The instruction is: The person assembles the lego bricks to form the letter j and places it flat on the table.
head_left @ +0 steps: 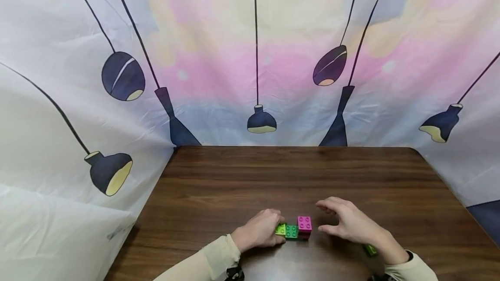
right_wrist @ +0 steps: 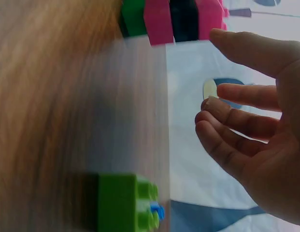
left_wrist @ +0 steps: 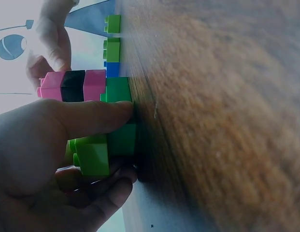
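Note:
A row of toy building blocks stands on the table. Its base is a green block, with a lime block on the left end. On the right end rises a stack of a pink block, a black block and another pink block. My left hand grips the left end, thumb on the near side and fingers on the far side. Just right of the pink stack is my right hand, thumb and fingers spread apart, holding nothing.
Under my right wrist lies a lime block, partly hidden by the arm. The left wrist view shows a blue block beside lime blocks beyond the stack. A cloth printed with lamps hangs behind the brown table.

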`<state>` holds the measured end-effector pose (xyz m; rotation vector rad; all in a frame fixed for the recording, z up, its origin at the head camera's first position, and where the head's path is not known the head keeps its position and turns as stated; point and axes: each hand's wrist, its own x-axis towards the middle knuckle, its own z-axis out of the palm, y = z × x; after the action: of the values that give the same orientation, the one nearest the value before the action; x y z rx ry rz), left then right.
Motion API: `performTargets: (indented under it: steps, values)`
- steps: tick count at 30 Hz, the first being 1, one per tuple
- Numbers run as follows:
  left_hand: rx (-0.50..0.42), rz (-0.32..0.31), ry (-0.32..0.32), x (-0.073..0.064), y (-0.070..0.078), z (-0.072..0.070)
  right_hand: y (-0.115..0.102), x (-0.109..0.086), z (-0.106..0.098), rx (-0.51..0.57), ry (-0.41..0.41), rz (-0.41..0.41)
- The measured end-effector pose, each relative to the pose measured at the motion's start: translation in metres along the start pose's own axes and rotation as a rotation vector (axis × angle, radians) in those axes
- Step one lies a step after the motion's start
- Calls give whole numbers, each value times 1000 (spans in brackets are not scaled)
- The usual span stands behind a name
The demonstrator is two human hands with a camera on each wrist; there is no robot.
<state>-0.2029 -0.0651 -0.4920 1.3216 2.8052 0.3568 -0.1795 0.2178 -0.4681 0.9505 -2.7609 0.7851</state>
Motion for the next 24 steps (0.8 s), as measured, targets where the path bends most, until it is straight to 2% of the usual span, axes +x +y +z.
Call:
performTargets:
  steps: [8, 15, 19, 24]
  values:
    - [-3, 11, 13, -1, 0, 0, 10, -11, -14, -81, -55, 94]
    - [3, 1, -3, -3, 3, 1, 16, -20, -21, -114, -54, 115]
    - [9, -1, -14, -3, 5, 0, 18, -26, -24, -140, -48, 156]
    - [16, -4, -4, -1, 4, -3, 22, -28, -27, -164, -65, 178]
